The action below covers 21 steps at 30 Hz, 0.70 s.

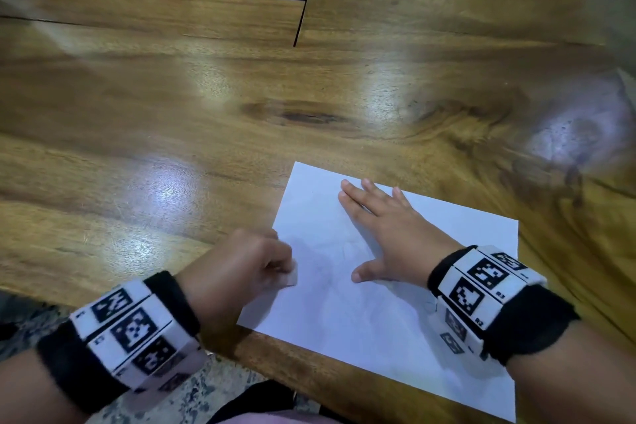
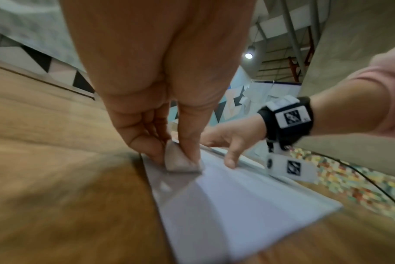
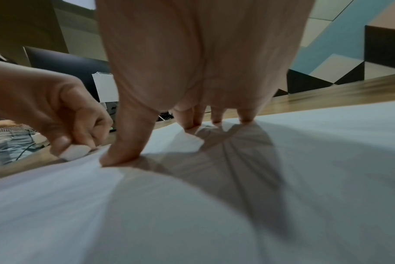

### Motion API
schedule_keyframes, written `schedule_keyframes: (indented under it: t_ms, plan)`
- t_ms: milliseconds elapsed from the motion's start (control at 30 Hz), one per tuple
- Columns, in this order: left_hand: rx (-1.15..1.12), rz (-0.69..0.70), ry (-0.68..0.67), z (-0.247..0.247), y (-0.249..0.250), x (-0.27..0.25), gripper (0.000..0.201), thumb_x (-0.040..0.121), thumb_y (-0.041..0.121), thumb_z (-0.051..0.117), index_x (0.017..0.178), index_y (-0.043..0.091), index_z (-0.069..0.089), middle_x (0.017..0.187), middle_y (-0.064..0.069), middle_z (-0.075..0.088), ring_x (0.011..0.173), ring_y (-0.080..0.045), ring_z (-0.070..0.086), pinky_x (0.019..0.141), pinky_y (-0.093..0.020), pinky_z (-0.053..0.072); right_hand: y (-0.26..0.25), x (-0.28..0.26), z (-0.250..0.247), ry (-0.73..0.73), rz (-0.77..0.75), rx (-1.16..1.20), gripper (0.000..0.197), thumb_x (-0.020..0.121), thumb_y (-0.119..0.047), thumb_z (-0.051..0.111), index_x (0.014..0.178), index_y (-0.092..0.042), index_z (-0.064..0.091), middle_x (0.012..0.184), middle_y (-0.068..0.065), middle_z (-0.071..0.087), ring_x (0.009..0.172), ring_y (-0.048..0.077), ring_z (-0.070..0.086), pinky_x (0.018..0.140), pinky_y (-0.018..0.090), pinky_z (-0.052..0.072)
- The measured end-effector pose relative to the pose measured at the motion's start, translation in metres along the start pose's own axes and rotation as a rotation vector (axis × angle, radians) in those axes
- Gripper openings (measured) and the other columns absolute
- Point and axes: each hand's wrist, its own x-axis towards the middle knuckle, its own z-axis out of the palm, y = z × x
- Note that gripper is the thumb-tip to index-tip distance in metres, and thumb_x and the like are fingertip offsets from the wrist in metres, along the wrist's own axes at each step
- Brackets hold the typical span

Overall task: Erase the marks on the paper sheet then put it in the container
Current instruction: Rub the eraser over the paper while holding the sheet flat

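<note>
A white paper sheet (image 1: pixel 371 320) lies flat near the front edge of the wooden table (image 1: pixel 172 148), with only faint grey traces visible on it. My left hand (image 1: pixel 247 268) pinches a small white eraser (image 1: pixel 292 277) and holds it against the sheet's left edge. In the left wrist view the eraser (image 2: pixel 180 160) sits between thumb and fingers, touching the paper (image 2: pixel 225 205). My right hand (image 1: pixel 382 231) lies flat on the sheet with fingers spread, pressing it down. The right wrist view shows its fingertips (image 3: pixel 187 123) on the paper (image 3: pixel 304 178) and the eraser (image 3: pixel 75 151) beside its thumb.
A rectangular cut-out panel (image 1: pixel 155 10) sits in the table at the far left. A speckled floor (image 1: pixel 192 392) shows below the front edge. A patterned wall and a dark cable (image 2: pixel 372 180) appear beyond the table. No container is in view.
</note>
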Motion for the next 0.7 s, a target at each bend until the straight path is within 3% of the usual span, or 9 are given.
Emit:
schedule_keyframes:
  t_ms: [133, 233, 300, 367, 400, 467, 533, 600, 700]
  plan:
    - [0.060, 0.011, 0.165, -0.013, 0.013, 0.040, 0.015, 0.070, 0.025, 0.072, 0.074, 0.011, 0.068, 0.070, -0.010, 0.067, 0.064, -0.019, 0.054, 0.053, -0.018, 0.028, 0.000, 0.000, 0.000, 0.008, -0.003, 0.006, 0.111, 0.077, -0.054, 0.066, 0.150, -0.022, -0.010, 0.156, -0.011, -0.023, 0.143, 0.010, -0.023, 0.113, 0.035, -0.015]
    - [0.084, 0.054, 0.237, -0.007, 0.016, 0.056, 0.013, 0.071, 0.019, 0.070, 0.071, 0.006, 0.067, 0.070, -0.016, 0.065, 0.067, -0.027, 0.059, 0.056, -0.021, 0.023, 0.000, 0.001, 0.001, 0.015, -0.008, 0.006, 0.110, 0.077, -0.054, 0.066, 0.150, -0.022, -0.009, 0.156, -0.011, -0.022, 0.143, 0.010, -0.022, 0.112, 0.034, -0.016]
    - [0.031, 0.077, 0.170, 0.000, 0.011, 0.040, 0.012, 0.071, 0.022, 0.065, 0.063, 0.014, 0.063, 0.063, -0.005, 0.058, 0.059, -0.020, 0.055, 0.056, -0.020, 0.026, 0.001, 0.001, 0.001, 0.014, -0.011, 0.003, 0.110, 0.077, -0.055, 0.066, 0.150, -0.022, -0.011, 0.156, -0.011, -0.023, 0.142, 0.010, -0.023, 0.111, 0.033, -0.017]
    - [-0.028, 0.056, 0.017, 0.005, 0.007, 0.018, 0.012, 0.073, 0.025, 0.066, 0.067, 0.019, 0.057, 0.063, 0.011, 0.047, 0.057, -0.003, 0.046, 0.054, -0.012, 0.030, 0.002, 0.001, 0.001, 0.010, -0.013, -0.001, 0.110, 0.077, -0.055, 0.065, 0.150, -0.022, -0.011, 0.155, -0.011, -0.023, 0.142, 0.010, -0.023, 0.111, 0.033, -0.017]
    - [-0.033, 0.055, -0.055, 0.005, 0.006, 0.012, 0.012, 0.073, 0.025, 0.067, 0.069, 0.021, 0.057, 0.064, 0.013, 0.045, 0.059, 0.002, 0.045, 0.055, -0.009, 0.030, 0.001, 0.001, 0.001, 0.010, -0.014, 0.001, 0.110, 0.077, -0.054, 0.066, 0.150, -0.022, -0.011, 0.155, -0.011, -0.023, 0.142, 0.010, -0.023, 0.111, 0.033, -0.017]
    - [-0.004, 0.044, -0.093, 0.000, 0.007, 0.018, 0.009, 0.070, 0.029, 0.067, 0.070, 0.020, 0.065, 0.068, 0.009, 0.055, 0.064, -0.005, 0.052, 0.058, -0.014, 0.033, 0.001, 0.001, 0.001, 0.014, -0.017, 0.010, 0.110, 0.077, -0.054, 0.066, 0.150, -0.022, -0.010, 0.156, -0.011, -0.023, 0.141, 0.009, -0.024, 0.111, 0.033, -0.017]
    - [0.027, 0.035, 0.026, -0.010, 0.013, 0.039, 0.022, 0.068, 0.035, 0.063, 0.077, 0.016, 0.069, 0.073, -0.003, 0.062, 0.067, -0.014, 0.054, 0.056, -0.019, 0.033, 0.002, 0.001, 0.002, 0.017, -0.023, 0.008, 0.111, 0.076, -0.054, 0.066, 0.150, -0.022, -0.010, 0.156, -0.011, -0.022, 0.136, 0.003, -0.027, 0.111, 0.033, -0.017]
    - [0.076, 0.036, 0.124, -0.014, 0.016, 0.057, 0.020, 0.074, 0.032, 0.067, 0.082, 0.014, 0.068, 0.077, -0.007, 0.063, 0.071, -0.019, 0.054, 0.059, -0.024, 0.034, 0.003, 0.002, 0.003, 0.018, -0.021, 0.007, 0.111, 0.076, -0.055, 0.066, 0.150, -0.023, -0.011, 0.155, -0.012, -0.023, 0.130, -0.001, -0.028, 0.111, 0.032, -0.017]
    - [0.079, 0.092, 0.111, -0.004, 0.009, 0.043, 0.012, 0.076, 0.025, 0.067, 0.071, 0.014, 0.065, 0.070, -0.005, 0.059, 0.066, -0.022, 0.055, 0.061, -0.027, 0.038, 0.003, 0.002, 0.003, 0.015, -0.019, 0.015, 0.111, 0.076, -0.055, 0.067, 0.150, -0.024, -0.011, 0.155, -0.014, -0.023, 0.135, 0.000, -0.026, 0.111, 0.032, -0.018]
